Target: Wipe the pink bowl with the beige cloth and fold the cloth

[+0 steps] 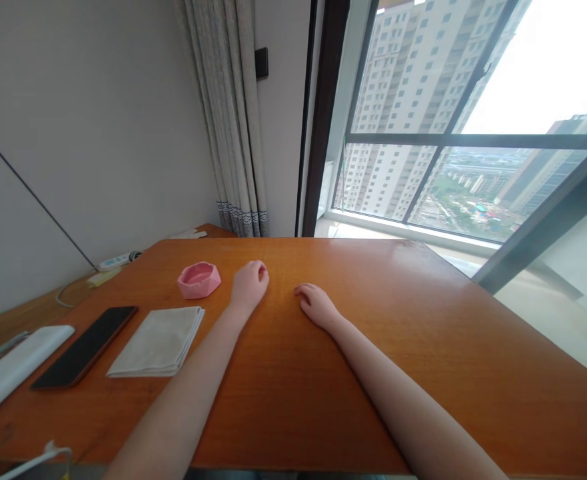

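My left hand (250,285) rests on the orange-brown wooden table (283,400), curled into a loose fist. Whatever it may hold is hidden inside the fingers. Just left of it stands a pink faceted bowl (199,281), close but not touched. Across a short gap to the right, my right hand (319,307) lies palm down on the wood with its fingers loosely bent and apart; no object shows in it. A folded pale grey cloth (159,342) lies beside my left forearm.
A dark phone (87,347) and a long white case (20,368) lie at the left. Behind them, a power strip (114,262) sits by the wall. A white cable (38,460) shows at the front left corner. A curtain (233,120) and large window (423,140) stand beyond the table.
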`<state>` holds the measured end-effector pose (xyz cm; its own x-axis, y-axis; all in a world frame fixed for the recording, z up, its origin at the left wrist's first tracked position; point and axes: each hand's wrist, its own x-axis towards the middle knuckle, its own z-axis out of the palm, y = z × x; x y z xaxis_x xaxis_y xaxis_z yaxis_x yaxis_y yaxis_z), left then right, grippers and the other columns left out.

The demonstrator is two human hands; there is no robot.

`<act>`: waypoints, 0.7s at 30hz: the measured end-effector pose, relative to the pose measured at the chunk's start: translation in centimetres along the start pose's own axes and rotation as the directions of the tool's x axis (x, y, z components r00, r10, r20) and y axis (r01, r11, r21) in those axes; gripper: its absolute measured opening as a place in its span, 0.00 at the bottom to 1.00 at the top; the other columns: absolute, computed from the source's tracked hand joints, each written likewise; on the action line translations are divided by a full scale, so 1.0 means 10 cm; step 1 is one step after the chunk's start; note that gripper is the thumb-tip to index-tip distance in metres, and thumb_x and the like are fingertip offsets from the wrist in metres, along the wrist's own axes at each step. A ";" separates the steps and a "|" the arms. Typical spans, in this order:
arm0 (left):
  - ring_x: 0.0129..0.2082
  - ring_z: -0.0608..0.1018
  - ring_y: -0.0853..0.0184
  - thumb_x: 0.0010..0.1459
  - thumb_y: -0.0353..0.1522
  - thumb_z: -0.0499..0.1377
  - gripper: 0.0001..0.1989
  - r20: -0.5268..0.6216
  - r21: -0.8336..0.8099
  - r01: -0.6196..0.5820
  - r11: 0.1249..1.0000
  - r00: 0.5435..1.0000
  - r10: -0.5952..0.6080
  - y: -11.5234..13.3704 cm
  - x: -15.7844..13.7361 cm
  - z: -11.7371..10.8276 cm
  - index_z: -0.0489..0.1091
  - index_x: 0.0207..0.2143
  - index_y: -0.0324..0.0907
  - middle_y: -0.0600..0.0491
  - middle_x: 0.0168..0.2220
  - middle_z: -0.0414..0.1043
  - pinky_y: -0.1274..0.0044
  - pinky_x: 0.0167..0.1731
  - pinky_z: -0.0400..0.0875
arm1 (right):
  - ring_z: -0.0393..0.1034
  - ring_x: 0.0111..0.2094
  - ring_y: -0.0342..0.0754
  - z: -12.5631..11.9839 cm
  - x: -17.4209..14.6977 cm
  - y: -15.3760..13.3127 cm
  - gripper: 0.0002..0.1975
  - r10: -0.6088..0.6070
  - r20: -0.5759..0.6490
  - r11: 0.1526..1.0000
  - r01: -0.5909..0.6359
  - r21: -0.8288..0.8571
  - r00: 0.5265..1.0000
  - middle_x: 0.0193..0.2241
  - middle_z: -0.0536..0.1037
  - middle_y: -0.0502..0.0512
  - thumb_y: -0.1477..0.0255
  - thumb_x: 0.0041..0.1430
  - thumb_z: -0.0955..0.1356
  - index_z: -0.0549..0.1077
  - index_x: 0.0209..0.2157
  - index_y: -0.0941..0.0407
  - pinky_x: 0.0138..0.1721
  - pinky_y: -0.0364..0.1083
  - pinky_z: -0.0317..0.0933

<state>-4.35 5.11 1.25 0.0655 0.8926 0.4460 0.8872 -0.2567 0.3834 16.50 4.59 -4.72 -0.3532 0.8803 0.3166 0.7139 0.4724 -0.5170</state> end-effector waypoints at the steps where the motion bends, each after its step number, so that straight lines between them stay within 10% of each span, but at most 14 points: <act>1: 0.39 0.73 0.63 0.58 0.33 0.49 0.09 -0.069 0.010 0.034 0.999 0.997 -0.033 -0.12 0.03 -0.12 0.67 0.34 0.41 0.49 0.37 0.72 0.73 0.40 0.65 | 0.66 0.49 0.47 0.00 0.00 0.00 0.15 -0.004 0.000 1.000 0.004 0.002 1.000 0.45 0.75 0.55 0.82 0.52 0.61 0.73 0.38 0.55 0.53 0.47 0.56; 8: 0.48 0.70 0.54 0.58 0.40 0.47 0.16 -0.190 0.186 0.360 0.914 0.926 -0.326 -0.91 -0.06 -0.53 0.68 0.39 0.42 0.44 0.46 0.70 0.62 0.50 0.60 | 0.67 0.48 0.47 0.00 0.00 -0.01 0.16 -0.007 -0.003 1.000 0.007 -0.014 1.000 0.44 0.75 0.55 0.82 0.51 0.61 0.73 0.38 0.55 0.53 0.47 0.57; 13: 0.48 0.70 0.48 0.57 0.47 0.46 0.22 0.024 0.337 0.318 0.886 0.938 -0.346 -1.06 -0.14 -0.41 0.70 0.36 0.40 0.40 0.41 0.73 0.51 0.53 0.50 | 0.66 0.48 0.47 0.00 0.00 -0.01 0.16 -0.009 -0.003 1.000 0.009 -0.022 1.000 0.44 0.75 0.55 0.82 0.52 0.61 0.73 0.39 0.55 0.53 0.47 0.56; 21: 0.40 0.72 0.53 0.57 0.40 0.49 0.14 0.024 0.352 0.296 0.888 0.946 -0.324 -1.12 -0.11 -0.38 0.67 0.29 0.40 0.43 0.33 0.73 0.60 0.49 0.59 | 0.65 0.52 0.49 0.03 -0.01 0.00 0.15 0.048 -0.033 0.998 -0.047 0.038 0.998 0.49 0.72 0.58 0.71 0.60 0.60 0.70 0.47 0.57 0.56 0.49 0.55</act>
<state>-16.12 5.59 -0.44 -0.2149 0.9363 0.2778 0.9680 0.1664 0.1877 16.37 4.52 -4.96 -0.2983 0.9002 0.3171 0.7060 0.4317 -0.5614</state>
